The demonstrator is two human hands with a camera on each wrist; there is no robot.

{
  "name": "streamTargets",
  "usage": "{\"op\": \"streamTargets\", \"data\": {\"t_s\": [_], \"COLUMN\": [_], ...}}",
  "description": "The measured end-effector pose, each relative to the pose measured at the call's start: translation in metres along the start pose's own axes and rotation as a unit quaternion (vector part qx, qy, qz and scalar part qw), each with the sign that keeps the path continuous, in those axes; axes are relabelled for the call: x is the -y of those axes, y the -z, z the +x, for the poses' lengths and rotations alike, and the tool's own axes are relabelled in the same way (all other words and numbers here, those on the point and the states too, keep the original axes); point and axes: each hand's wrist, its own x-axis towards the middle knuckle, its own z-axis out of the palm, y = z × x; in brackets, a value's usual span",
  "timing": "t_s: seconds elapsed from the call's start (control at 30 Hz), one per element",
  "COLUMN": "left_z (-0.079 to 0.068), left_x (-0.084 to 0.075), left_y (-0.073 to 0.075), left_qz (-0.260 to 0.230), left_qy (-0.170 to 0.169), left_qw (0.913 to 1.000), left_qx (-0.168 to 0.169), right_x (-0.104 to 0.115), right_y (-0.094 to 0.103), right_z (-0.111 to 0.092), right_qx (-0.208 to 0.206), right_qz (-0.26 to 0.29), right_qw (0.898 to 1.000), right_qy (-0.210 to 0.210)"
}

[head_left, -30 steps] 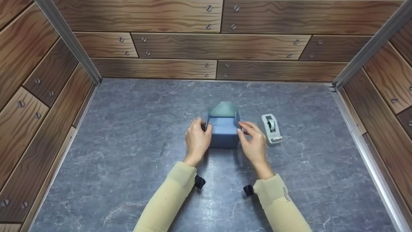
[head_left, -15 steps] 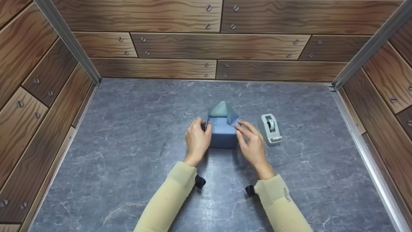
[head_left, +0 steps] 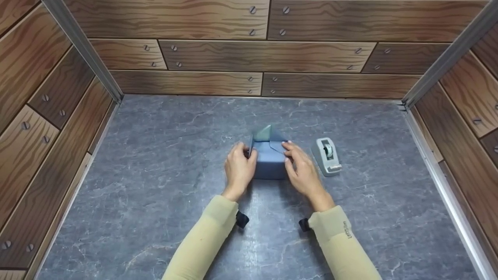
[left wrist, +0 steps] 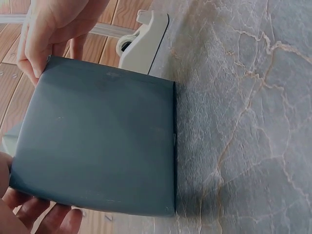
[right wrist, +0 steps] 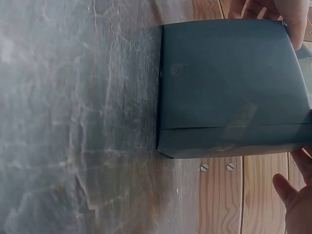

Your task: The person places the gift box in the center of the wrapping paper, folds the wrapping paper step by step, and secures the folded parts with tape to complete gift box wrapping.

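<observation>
Head view: blue box [head_left: 270, 167] is set on the grey surface [head_left: 175, 175], left flap upright, right flap [head_left: 275, 147] leaned inward. Box's left side is clamped by the left-hand grip [head_left: 238, 165]; right flap is touched by the right-hand grip [head_left: 304, 171], fingers loosely extended. Tape dispenser [head_left: 328, 157] is placed just right of that hand. Left wrist view: box is seen standing upright, dispenser partly hidden behind it. Right wrist view: tape strip [right wrist: 242, 114] is stuck across a box seam.
</observation>
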Motion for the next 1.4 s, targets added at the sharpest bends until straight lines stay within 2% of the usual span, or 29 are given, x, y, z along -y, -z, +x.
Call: {"op": "streamTargets", "data": {"t_s": [0.53, 0.7, 0.83, 0.93, 1.03, 1.13, 1.2, 1.3, 1.4], "left_z": [0.000, -0.001, -0.001, 0.000, 0.000, 0.000, -0.001, -0.001, -0.001], "left_x": [0.001, 0.000, -0.001, 0.000, 0.000, 0.001, 0.002, 0.001, 0.001], "left_y": [-0.001, -0.001, 0.000, 0.000, 0.000, 0.000, 0.000, 0.000, 0.000], "left_qz": [-0.001, 0.001, 0.000, 0.001, -0.001, -0.003, -0.002, -0.001, -0.001], "left_qy": [-0.005, -0.004, -0.005, -0.003, -0.003, -0.005, -0.007, -0.007, -0.008], "left_qw": [1.0000, 1.0000, 1.0000, 1.0000, 0.9999, 0.9999, 0.9999, 0.9999, 1.0000], "left_qx": [0.000, 0.004, 0.008, 0.009, 0.010, 0.011, 0.011, 0.009, 0.005], "right_x": [0.000, 0.005, 0.010, 0.011, 0.010, 0.005, 0.001, -0.004, -0.008], "right_y": [0.000, -0.002, -0.004, 0.001, 0.010, 0.019, 0.023, 0.028, 0.030], "right_z": [0.002, 0.004, 0.007, 0.009, 0.011, 0.012, 0.011, 0.007, 0.004], "right_qx": [0.044, 0.067, 0.082, 0.089, 0.083, 0.066, 0.055, 0.041, 0.035], "right_qz": [-0.084, -0.124, -0.132, -0.096, -0.014, 0.084, 0.121, 0.127, 0.099], "right_qw": [0.995, 0.990, 0.988, 0.991, 0.996, 0.993, 0.990, 0.990, 0.994], "right_qy": [0.028, 0.011, -0.006, -0.010, -0.024, -0.048, -0.058, -0.054, -0.026]}}
